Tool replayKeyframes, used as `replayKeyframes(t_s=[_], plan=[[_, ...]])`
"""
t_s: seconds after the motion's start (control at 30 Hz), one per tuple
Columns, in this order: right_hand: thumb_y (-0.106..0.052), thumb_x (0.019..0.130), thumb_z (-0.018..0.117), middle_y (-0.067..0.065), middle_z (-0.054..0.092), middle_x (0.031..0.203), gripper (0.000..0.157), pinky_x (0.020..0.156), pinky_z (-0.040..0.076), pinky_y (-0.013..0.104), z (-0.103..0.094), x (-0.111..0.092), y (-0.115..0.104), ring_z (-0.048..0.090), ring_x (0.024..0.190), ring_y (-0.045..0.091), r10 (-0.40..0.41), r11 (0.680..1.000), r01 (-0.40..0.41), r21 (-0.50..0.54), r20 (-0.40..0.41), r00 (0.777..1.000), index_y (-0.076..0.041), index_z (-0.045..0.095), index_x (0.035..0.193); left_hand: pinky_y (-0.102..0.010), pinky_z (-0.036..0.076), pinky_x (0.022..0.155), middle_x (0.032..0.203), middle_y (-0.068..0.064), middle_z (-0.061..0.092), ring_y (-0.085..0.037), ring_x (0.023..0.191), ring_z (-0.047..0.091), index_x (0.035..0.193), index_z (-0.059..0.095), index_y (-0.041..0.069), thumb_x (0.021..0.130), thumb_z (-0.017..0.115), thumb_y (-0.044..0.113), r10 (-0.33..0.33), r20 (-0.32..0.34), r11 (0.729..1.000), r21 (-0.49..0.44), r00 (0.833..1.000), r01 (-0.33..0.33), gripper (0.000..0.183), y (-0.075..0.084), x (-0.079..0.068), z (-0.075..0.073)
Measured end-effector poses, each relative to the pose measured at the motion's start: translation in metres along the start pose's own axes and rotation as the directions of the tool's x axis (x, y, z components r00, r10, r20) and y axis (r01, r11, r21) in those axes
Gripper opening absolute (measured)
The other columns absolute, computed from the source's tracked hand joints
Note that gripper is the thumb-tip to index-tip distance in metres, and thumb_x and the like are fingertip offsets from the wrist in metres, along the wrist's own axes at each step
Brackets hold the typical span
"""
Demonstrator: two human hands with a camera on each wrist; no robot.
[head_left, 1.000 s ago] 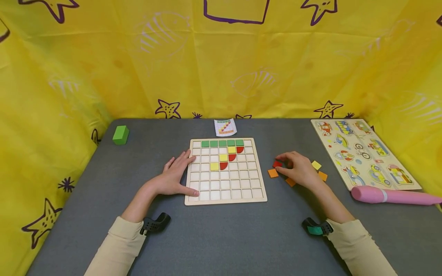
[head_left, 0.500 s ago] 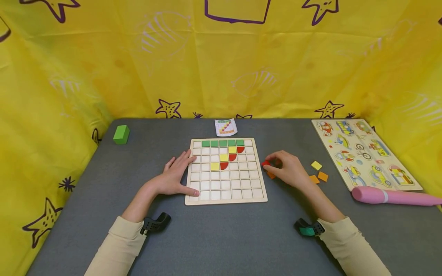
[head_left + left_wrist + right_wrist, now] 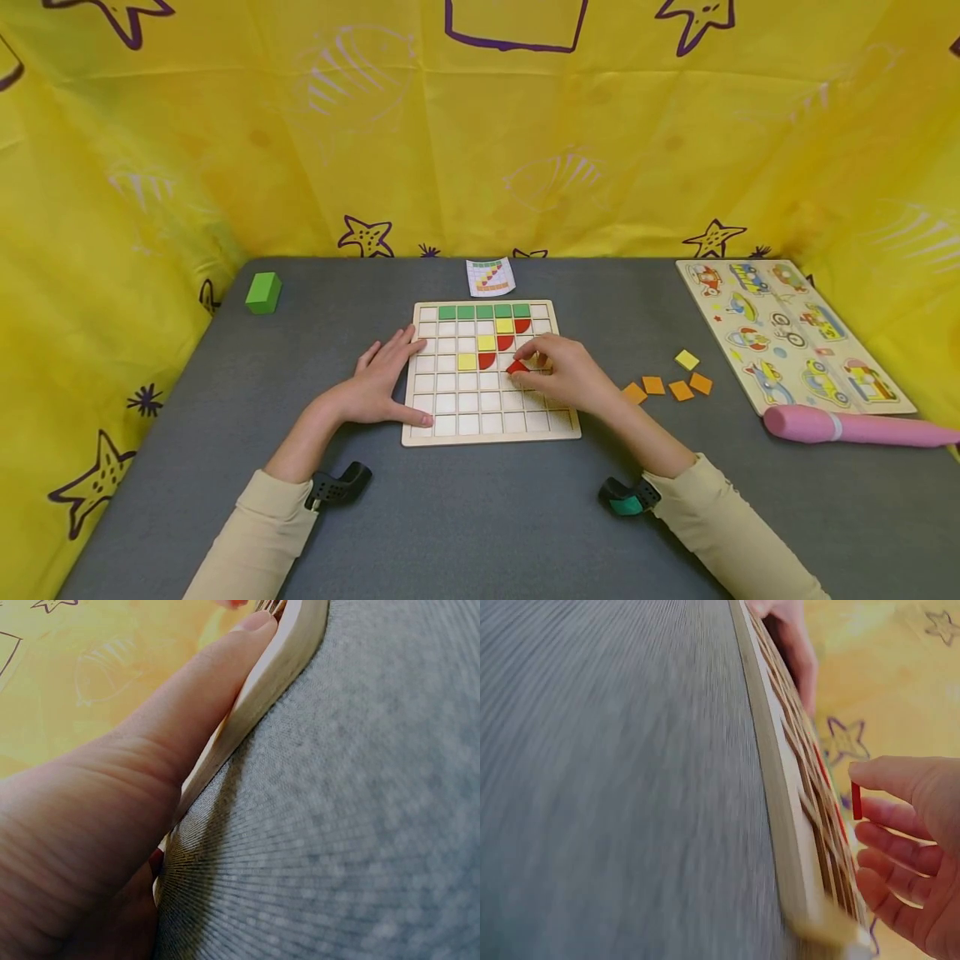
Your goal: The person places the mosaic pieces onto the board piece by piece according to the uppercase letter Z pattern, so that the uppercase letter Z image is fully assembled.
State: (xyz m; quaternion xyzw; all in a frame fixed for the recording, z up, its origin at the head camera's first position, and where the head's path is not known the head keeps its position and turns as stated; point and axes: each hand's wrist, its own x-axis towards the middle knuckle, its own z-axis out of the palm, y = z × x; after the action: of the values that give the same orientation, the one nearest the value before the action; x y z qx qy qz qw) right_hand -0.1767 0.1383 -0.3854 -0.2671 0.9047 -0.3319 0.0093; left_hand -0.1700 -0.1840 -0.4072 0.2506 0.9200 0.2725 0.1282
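A wooden grid board point(image 3: 491, 423) lies on the grey table. My left hand point(image 3: 375, 379) rests on its left edge, fingers and thumb spread; in the left wrist view the thumb point(image 3: 217, 671) lies along the rim. Over the right half of the grid, my right hand point(image 3: 566, 375) pinches a red tile point(image 3: 517, 367) between thumb and fingers. The right wrist view shows that tile point(image 3: 856, 801) edge-on, above the board. Several green squares point(image 3: 484, 312) fill cells in the top row. Below them, three yellow squares point(image 3: 487, 342) and three red quarter-circles point(image 3: 506, 342) run diagonally.
Several orange tiles point(image 3: 653, 385) and a yellow tile point(image 3: 686, 360) lie right of the board. Behind it is a small pattern card point(image 3: 491, 277). A picture puzzle board point(image 3: 806, 354) and a long pink object point(image 3: 877, 428) are far right, a green block point(image 3: 263, 293) far left.
My right hand has carried the red tile leftward from beside the loose tiles to over the grid. An orange tile has shifted to the right, nearer the others. The left hand has stayed put.
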Motion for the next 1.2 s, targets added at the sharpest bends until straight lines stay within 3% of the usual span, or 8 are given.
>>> replayKeyframes(t_s=[0.2, 0.5, 0.87, 1.2], plan=[[-0.024, 0.083, 0.079, -0.001, 0.065, 0.091, 0.023, 0.070, 0.046, 0.029, 0.018, 0.016, -0.016, 0.054, 0.079, 0.015, -0.074, 0.996, 0.076, -0.043, 0.040, 0.996, -0.011, 0.070, 0.099, -0.056, -0.003, 0.113, 0.163, -0.015, -0.002, -0.032, 0.148, -0.004, 0.155, 0.018, 0.006, 0.070, 0.078, 0.062, -0.007, 0.009, 1.000, 0.015, 1.000, 0.007, 0.118, -0.001, 0.000, -0.001], [-0.022, 0.084, 0.078, -0.003, 0.063, 0.094, 0.023, 0.080, 0.047, 0.029, 0.036, 0.028, -0.031, 0.055, 0.086, 0.012, -0.102, 0.991, 0.112, -0.077, 0.121, 0.987, -0.012, 0.071, 0.104, -0.056, -0.004, 0.113, 0.163, -0.014, -0.003, -0.032, 0.148, -0.005, 0.155, 0.018, 0.006, 0.071, 0.079, 0.061, -0.014, 0.017, 1.000, 0.008, 1.000, 0.014, 0.117, 0.000, 0.001, -0.001], [-0.017, 0.085, 0.077, -0.001, 0.066, 0.098, 0.024, 0.082, 0.047, 0.031, 0.039, 0.028, -0.035, 0.056, 0.089, 0.014, -0.119, 0.990, 0.127, -0.056, 0.134, 0.984, -0.012, 0.073, 0.108, -0.056, -0.004, 0.113, 0.163, -0.014, -0.003, -0.032, 0.148, -0.005, 0.155, 0.018, 0.007, 0.071, 0.079, 0.061, -0.017, 0.020, 1.000, 0.005, 1.000, 0.017, 0.117, 0.000, 0.000, -0.002], [-0.007, 0.087, 0.072, 0.001, 0.067, 0.095, 0.016, 0.079, 0.049, 0.029, 0.040, 0.028, -0.032, 0.059, 0.086, 0.014, -0.155, 0.987, 0.157, -0.027, 0.079, 0.985, -0.010, 0.072, 0.102, -0.057, -0.003, 0.112, 0.163, -0.016, -0.002, -0.033, 0.148, -0.004, 0.155, 0.019, 0.006, 0.072, 0.079, 0.060, -0.004, 0.008, 1.000, 0.000, 1.000, 0.004, 0.116, -0.002, 0.000, 0.000]])
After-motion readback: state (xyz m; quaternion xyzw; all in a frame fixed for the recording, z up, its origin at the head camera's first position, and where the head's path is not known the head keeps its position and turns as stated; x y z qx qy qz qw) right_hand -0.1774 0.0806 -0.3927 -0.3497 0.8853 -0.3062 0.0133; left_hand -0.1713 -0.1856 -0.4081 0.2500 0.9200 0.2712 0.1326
